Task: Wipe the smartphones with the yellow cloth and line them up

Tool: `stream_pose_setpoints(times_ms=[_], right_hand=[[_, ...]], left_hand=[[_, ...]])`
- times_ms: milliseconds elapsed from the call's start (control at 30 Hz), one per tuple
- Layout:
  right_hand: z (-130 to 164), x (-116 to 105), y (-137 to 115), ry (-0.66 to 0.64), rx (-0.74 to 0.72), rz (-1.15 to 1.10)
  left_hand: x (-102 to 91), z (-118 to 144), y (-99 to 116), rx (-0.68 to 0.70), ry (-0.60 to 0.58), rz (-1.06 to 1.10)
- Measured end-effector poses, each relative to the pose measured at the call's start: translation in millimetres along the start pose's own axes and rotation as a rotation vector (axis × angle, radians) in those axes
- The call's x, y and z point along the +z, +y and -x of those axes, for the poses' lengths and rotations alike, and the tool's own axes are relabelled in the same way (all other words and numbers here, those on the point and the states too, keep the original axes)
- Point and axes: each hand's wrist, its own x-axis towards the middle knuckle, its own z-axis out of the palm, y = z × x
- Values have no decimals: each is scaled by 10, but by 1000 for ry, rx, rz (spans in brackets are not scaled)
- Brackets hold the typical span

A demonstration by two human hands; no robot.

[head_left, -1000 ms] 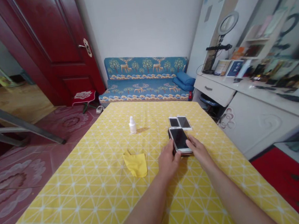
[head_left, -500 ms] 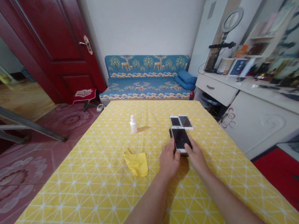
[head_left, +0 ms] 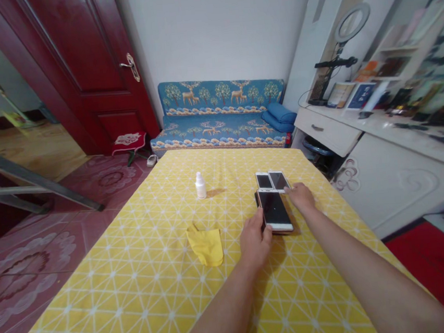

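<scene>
The left hand (head_left: pixel 254 238) holds the left edge of the big phone (head_left: pixel 275 211). Just past the big phone, the right hand (head_left: pixel 302 197) seems to touch the right white phone (head_left: pixel 278 180); I can't tell if it pinches. Handling phones seems the step; next needs gentle fingers.

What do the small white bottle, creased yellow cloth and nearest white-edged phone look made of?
Small white upright bottle: probably smooth plastic; evenly pale, moulded-looking body.
Creased yellow cloth: matte fabric, folding limply without shine; fibre unclear.
Nearest white-edged phone: likely glossy glass front, dark with a bright speck; edging may be plastic or metal.
</scene>
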Motion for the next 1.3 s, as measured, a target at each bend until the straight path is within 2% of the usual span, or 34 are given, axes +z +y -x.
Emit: stream_pose_setpoints(times_ms=[133,233,400,500,700,833,933,1133,1300], right_hand=[[-173,83,-135,-16,85,56],[-272,98,-176,-40,130,18],[-402,53,-110,-67,204,-143],[-360,31,-21,-76,266,-268],[69,-133,202,-83,370,-606],[497,-382,296,-58,341,-841],[826,-496,277,-100,302,-960],[1270,-420,110,-235,185,-1050],[1372,-380,32,-219,89,-956]], left_hand=[[6,-8,-14,9,-6,-21],[6,-8,-15,19,-4,-23],[15,-4,-33,25,6,-15],[27,-8,-54,31,7,-16],[19,-9,-39,25,13,-14],[2,-3,-7,3,6,-19],[5,-6,-8,11,16,-9],[22,-1,-22,27,20,5],[31,19,-30,32,19,16]])
